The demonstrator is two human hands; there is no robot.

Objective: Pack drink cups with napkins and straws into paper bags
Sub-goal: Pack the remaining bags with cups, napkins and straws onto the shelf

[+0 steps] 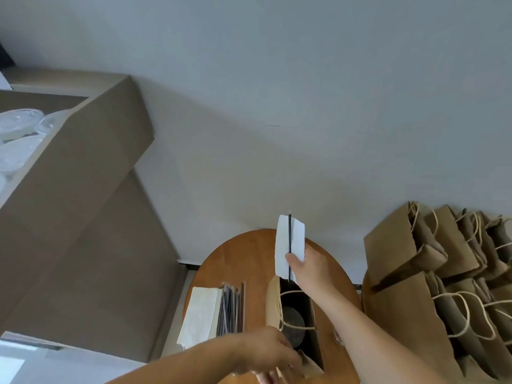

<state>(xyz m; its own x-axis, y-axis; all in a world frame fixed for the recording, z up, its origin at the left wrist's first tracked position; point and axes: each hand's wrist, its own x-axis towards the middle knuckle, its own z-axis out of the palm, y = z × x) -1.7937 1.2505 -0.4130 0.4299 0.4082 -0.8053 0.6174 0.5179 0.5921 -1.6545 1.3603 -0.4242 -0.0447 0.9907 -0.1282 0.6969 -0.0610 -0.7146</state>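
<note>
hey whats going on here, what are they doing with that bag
A person is packing an open paper bag on the round table. The right hand holds a napkin and a black straw together just above the bag's mouth, while the left hand holds its near edge. A cup already sits inside. Spare napkins and spare straws lie alongside.

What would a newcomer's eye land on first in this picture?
Mid-frame, the right hand pinches a white napkin and black straw over an open bag on the round table, while the left hand holds the bag's near edge. At the right stand other bags; a big box fills the left.
</note>
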